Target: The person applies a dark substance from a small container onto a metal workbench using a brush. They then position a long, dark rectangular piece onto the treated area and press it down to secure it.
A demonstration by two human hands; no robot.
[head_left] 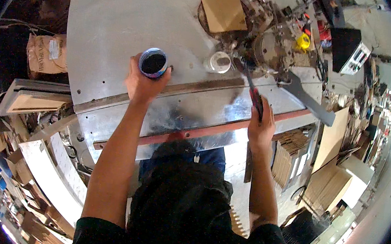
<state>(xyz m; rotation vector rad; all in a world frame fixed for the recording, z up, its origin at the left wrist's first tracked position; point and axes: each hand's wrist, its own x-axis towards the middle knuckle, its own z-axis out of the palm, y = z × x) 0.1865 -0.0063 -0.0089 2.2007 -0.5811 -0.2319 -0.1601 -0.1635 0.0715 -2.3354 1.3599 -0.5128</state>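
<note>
My left hand (143, 84) is wrapped around a round, blue-patterned can (153, 63) with a dark inside. It holds the can at the metal worktable (120, 23), mouth toward me. Whether the can rests on the surface or is lifted, I cannot tell. In my right hand (262, 122) is a long narrow tool with a red and black handle (256, 99), over the table's front part. The tool's dark, slim end points away to the far left; its exact kind is unclear. Near that end stands a small whitish round container (220, 62).
A brown square board (223, 10) lies at the back, beside cluttered tools and a yellow round object (303, 42). A grey flat blade-shaped piece (307, 100) juts over the right edge. Stacked cardboard (292, 153) sits below; a brown paper sack (47, 54) stands left.
</note>
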